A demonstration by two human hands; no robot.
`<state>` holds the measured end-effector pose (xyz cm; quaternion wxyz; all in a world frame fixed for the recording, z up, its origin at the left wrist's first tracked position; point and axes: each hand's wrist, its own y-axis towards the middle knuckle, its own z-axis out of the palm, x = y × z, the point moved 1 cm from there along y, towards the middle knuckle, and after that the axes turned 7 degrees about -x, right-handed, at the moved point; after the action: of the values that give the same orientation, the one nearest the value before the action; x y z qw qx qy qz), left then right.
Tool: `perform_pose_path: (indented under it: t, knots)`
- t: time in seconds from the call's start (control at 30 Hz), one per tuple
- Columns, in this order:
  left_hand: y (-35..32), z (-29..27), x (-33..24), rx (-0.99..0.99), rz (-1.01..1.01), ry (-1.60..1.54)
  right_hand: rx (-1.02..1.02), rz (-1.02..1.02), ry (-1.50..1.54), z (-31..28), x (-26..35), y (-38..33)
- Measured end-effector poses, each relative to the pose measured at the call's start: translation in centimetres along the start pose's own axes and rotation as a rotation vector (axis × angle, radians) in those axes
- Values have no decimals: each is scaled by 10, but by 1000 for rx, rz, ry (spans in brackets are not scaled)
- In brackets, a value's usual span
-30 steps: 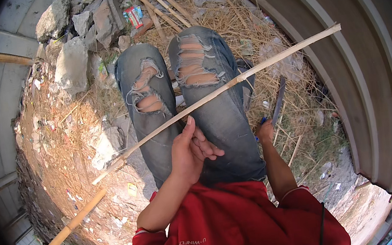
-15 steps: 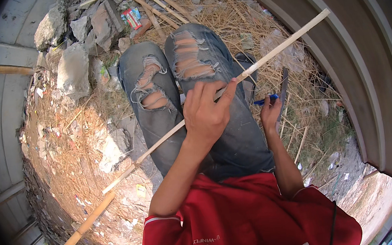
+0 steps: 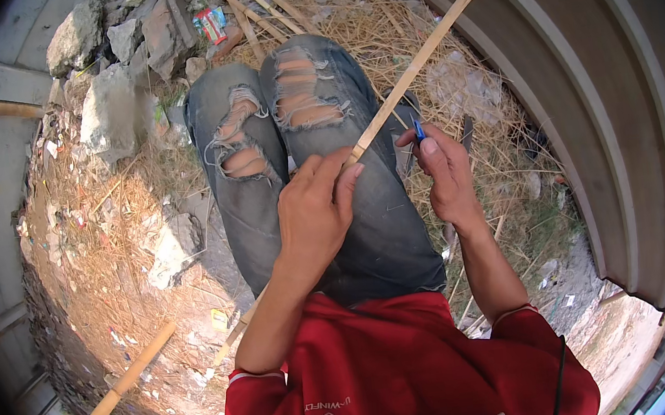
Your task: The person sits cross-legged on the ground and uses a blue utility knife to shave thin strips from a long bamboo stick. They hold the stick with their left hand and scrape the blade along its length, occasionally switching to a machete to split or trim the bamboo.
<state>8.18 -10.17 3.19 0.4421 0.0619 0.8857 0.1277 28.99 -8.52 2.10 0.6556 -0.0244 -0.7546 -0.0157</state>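
A long pale bamboo strip (image 3: pixel 408 80) slants across my thighs, with my left hand (image 3: pixel 315 213) closed around it. Its far end rises to the upper right; behind my left forearm it comes out again toward the lower left. My right hand (image 3: pixel 448 174) pinches a small blue tool (image 3: pixel 419 131), mostly hidden by the fingers, so its exact kind is unclear. The tool is close to the strip's right side, seemingly apart from it. Past the right hand, part of a dark, narrow blade-like piece (image 3: pixel 468 133) shows over the straw, the rest covered by the hand.
Broken concrete chunks (image 3: pixel 110 110) and a red and blue wrapper (image 3: pixel 210 26) lie at the upper left. Several bamboo sticks (image 3: pixel 239 21) rest beyond my knees. Another bamboo pole (image 3: pixel 119 387) stretches at the lower left. Corrugated metal sheeting (image 3: pixel 580 81) curves along the right.
My left hand has drawn the strip down and left, and its far end now points more steeply upward. My right hand has come up with the blue tool, nearer the strip.
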Motion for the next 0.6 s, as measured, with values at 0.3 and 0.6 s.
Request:
perform_pose_path:
  t: [0.3, 0.6]
  knots:
    - [7, -1, 4, 131, -50, -160, 201, -162, -372, 5, -2, -5]
    - [12, -5, 8, 271, -172, -198, 242, -158, -492, 14, 1, 0]
